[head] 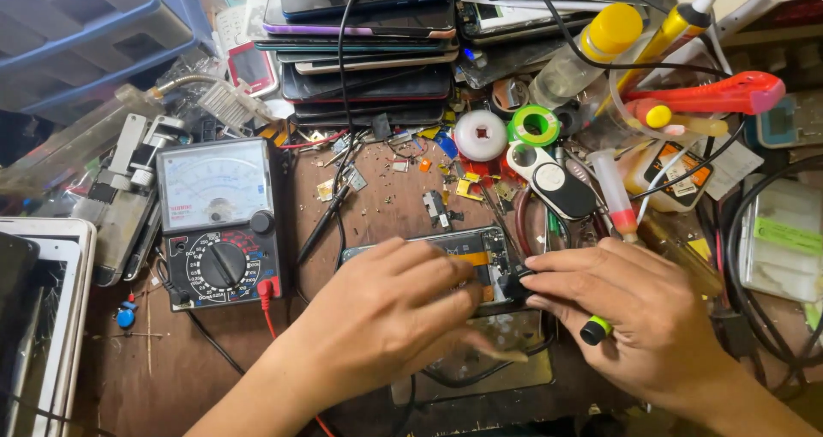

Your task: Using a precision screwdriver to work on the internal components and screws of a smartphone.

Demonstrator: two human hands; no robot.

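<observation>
An opened phone (480, 253) with its back cover off lies on the brown wooden bench, showing circuit board and an orange flex strip. My left hand (390, 313) rests over its left half, fingers curled down onto it. My right hand (630, 313) grips a small screwdriver with a black shaft and a green-tipped black handle (594, 329), its working end at the phone's right edge near a small black part (514, 283). Below the hands lies a grey metal plate (514, 364).
An analogue multimeter (219, 223) with red and black leads sits to the left. A stack of phones and tablets (369, 42) fills the back. Tape rolls (506, 131), glue bottles (613, 188), a red-handled tool (711, 94), cables and small parts crowd the back and right.
</observation>
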